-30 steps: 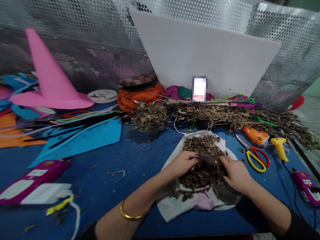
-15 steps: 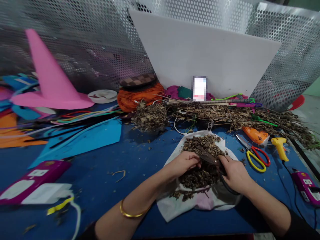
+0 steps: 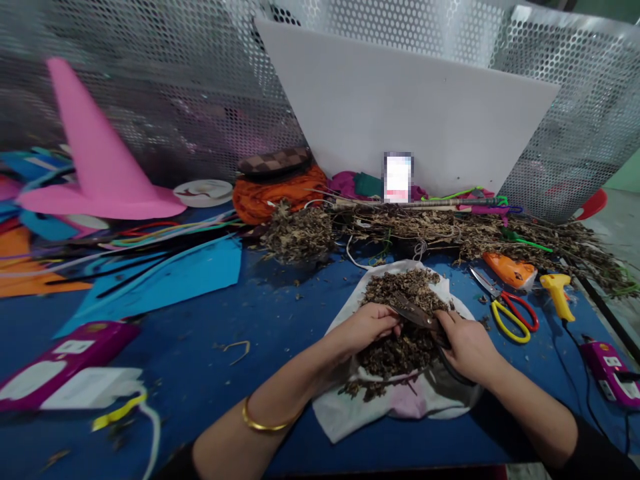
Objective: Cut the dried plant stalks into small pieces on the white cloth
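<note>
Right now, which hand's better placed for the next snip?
Right, most likely. The right hand grips the dark scissors by the handles, blades over the dried plant bits. The left hand is at the blade tips, fingers curled; what it holds, if anything, is hidden.

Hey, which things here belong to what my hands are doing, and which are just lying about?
Seem part of it:
- dark scissors, in the right hand
- leaf bits, by the left hand
- cloth, under the leaf bits
- perhaps the dried stalks behind

Seem just lying about:
- red-and-yellow scissors
- glue gun
- pink hat
- blue sheet
</note>
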Demonstrator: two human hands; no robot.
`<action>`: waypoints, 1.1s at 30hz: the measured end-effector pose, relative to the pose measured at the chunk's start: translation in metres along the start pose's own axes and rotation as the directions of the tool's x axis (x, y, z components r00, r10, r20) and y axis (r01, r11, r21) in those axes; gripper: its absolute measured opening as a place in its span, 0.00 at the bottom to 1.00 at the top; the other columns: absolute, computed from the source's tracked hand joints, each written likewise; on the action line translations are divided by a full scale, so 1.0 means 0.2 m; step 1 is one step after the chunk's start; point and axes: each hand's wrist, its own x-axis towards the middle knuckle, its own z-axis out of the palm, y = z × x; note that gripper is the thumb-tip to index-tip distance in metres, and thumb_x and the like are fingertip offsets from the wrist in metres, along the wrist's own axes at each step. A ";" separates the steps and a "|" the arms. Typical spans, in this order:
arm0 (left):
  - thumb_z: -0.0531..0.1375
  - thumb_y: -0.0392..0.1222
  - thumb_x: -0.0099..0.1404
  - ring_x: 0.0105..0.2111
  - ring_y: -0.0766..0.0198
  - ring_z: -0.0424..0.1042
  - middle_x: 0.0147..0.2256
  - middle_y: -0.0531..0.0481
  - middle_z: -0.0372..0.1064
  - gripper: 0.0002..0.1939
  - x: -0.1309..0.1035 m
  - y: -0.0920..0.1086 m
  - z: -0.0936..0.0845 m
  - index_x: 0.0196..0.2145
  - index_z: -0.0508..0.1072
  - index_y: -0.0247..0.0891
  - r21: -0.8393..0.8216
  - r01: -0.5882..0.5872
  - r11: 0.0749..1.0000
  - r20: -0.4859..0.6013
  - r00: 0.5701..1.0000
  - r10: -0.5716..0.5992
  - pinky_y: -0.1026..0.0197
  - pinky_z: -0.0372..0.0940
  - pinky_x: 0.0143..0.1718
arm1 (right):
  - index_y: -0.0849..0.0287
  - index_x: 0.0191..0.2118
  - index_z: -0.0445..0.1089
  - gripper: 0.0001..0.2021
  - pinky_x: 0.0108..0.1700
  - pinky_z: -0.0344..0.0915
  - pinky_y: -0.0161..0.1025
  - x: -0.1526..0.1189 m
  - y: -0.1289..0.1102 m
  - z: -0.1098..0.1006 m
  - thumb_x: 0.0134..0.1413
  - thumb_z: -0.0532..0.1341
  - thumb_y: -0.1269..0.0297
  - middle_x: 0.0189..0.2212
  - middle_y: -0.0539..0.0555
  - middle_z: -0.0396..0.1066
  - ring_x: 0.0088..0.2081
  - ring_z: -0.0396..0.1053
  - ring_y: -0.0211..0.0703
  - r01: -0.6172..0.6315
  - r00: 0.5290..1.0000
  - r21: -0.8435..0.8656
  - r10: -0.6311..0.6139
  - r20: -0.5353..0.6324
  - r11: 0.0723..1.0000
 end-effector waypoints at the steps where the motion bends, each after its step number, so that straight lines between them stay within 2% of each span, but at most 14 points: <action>1: 0.56 0.46 0.52 0.17 0.72 0.47 0.14 0.58 0.50 0.13 0.00 0.00 0.00 0.20 0.68 0.33 0.008 -0.001 1.000 0.008 1.000 0.000 0.65 0.40 0.20 | 0.60 0.54 0.53 0.21 0.39 0.57 0.36 0.00 0.00 0.00 0.53 0.51 0.63 0.44 0.58 0.63 0.41 0.65 0.45 0.003 1.000 -0.004 -0.003 -0.007 1.000; 8: 0.55 0.48 0.54 0.16 0.73 0.47 0.14 0.59 0.49 0.15 0.01 -0.04 -0.01 0.22 0.70 0.32 0.024 -0.010 1.000 0.015 1.000 0.009 0.65 0.41 0.20 | 0.59 0.52 0.55 0.20 0.37 0.57 0.35 0.01 0.00 0.01 0.51 0.52 0.65 0.42 0.57 0.66 0.39 0.66 0.44 -0.015 0.998 -0.001 0.015 0.064 1.000; 11: 0.56 0.49 0.54 0.16 0.73 0.47 0.14 0.59 0.50 0.15 0.01 -0.03 -0.02 0.23 0.70 0.32 0.020 -0.018 1.000 0.017 1.000 0.018 0.66 0.42 0.19 | 0.59 0.52 0.55 0.20 0.37 0.57 0.35 0.01 0.00 0.00 0.52 0.52 0.65 0.42 0.57 0.65 0.40 0.66 0.44 -0.021 0.999 0.029 0.020 0.035 0.999; 16: 0.55 0.52 0.55 0.15 0.74 0.45 0.14 0.60 0.49 0.17 0.00 -0.01 -0.03 0.24 0.68 0.33 -0.042 -0.034 0.999 -0.049 0.998 0.032 0.67 0.39 0.18 | 0.58 0.52 0.55 0.21 0.38 0.57 0.36 0.00 0.01 -0.02 0.52 0.53 0.60 0.43 0.57 0.64 0.41 0.65 0.46 -0.019 0.998 0.085 0.023 -0.050 0.996; 33: 0.54 0.54 0.56 0.15 0.74 0.46 0.14 0.59 0.50 0.19 0.01 -0.03 -0.02 0.26 0.69 0.33 -0.019 -0.080 0.997 -0.063 0.995 0.079 0.67 0.40 0.18 | 0.59 0.53 0.55 0.21 0.37 0.56 0.36 -0.01 0.00 -0.04 0.53 0.53 0.59 0.43 0.57 0.63 0.41 0.65 0.46 -0.038 0.998 0.086 0.043 -0.050 0.996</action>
